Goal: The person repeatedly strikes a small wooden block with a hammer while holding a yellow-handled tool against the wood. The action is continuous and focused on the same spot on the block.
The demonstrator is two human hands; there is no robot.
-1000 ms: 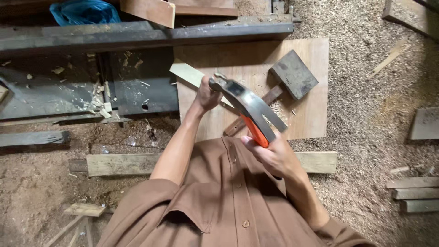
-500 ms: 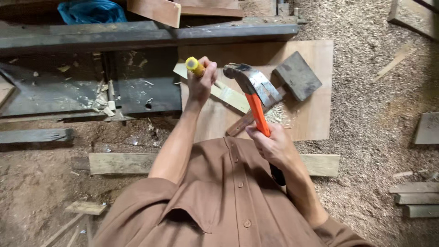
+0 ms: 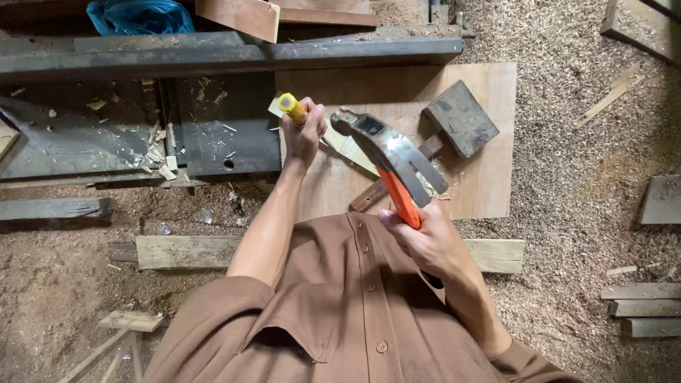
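1. The left hand [image 3: 303, 131] is closed around a yellow-handled tool [image 3: 291, 108], probably a chisel; only the handle end shows above the fist.
2. Under that hand lies a pale wood strip [image 3: 352, 147], set at a slant on a plywood board [image 3: 489, 177].
3. The right hand [image 3: 424, 241] grips the orange handle of a claw hammer [image 3: 389, 152], its steel head raised above the board and near the left hand.
4. A wooden mallet [image 3: 460, 117] rests on the board, just beyond the hammer.
5. A dark steel beam [image 3: 227, 53] crosses the top, with a blue plastic bag [image 3: 138, 15] behind it.
6. Sawdust [image 3: 582, 128] covers the ground all around.
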